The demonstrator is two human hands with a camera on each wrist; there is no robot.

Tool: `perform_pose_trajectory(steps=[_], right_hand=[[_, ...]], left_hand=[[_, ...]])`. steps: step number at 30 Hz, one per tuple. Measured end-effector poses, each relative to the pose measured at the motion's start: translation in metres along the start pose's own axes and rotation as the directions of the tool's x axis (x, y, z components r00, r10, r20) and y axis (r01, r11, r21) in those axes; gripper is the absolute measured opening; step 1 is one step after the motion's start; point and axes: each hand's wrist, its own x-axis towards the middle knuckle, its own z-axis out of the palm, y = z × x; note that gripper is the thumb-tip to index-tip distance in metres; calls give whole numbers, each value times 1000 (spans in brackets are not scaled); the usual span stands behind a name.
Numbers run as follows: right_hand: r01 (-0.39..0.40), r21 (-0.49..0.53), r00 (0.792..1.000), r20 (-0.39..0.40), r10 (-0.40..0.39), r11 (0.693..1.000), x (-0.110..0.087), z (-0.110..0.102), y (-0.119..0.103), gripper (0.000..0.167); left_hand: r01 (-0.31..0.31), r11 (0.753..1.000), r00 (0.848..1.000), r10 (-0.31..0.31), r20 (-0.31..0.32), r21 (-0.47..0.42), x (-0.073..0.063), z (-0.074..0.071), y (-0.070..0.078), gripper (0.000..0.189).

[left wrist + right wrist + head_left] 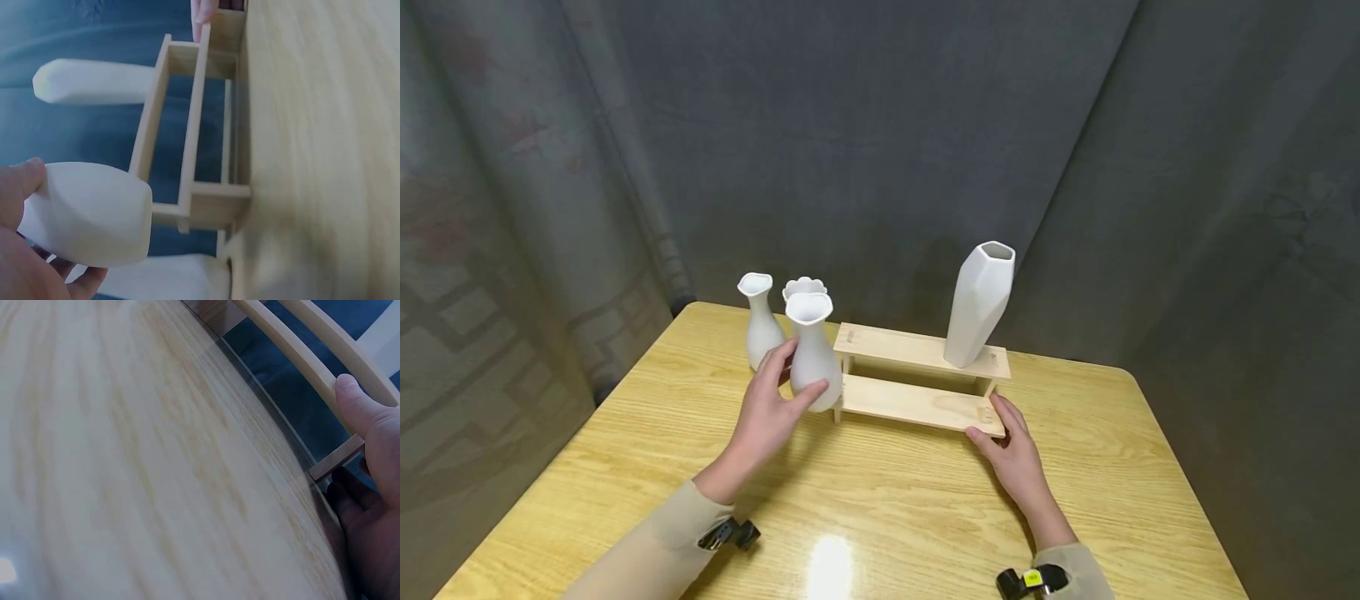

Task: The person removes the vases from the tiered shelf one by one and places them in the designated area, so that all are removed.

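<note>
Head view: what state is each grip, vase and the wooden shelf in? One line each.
Front vase: roughly upright, raised off the table
Left-hand grip: holding the front vase
Left vase: upright on the table
Scalloped vase: mostly hidden
Wooden shelf: standing on the table
Faceted vase: standing atop the shelf
Right-hand grip: holding the shelf's right end

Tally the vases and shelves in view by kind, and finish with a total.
Wavy-rimmed white vases: 2
Scalloped-rim white vase, mostly hidden: 1
Faceted white vase: 1
Two-tier wooden shelf: 1
Total: 5
</note>
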Motion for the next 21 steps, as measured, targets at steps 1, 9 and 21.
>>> perform_pose_trajectory(steps=[1, 9, 21], right_hand=[[1, -1, 1000, 0, -1, 1000, 0, 0, 0, 87], [-8, -8, 1000, 0, 8, 1000, 1, 0, -1, 87], [-7, 14, 1000, -2, 7, 1000, 0, 0, 0, 87]], left_hand=[[6, 1000, 1000, -6, 5, -2, -1, -2, -3, 76], [79, 997, 997, -79, 17, -6, -4, -13, -26, 78], [152, 988, 985, -150, 89, -16, -3, -17, -50, 76]])
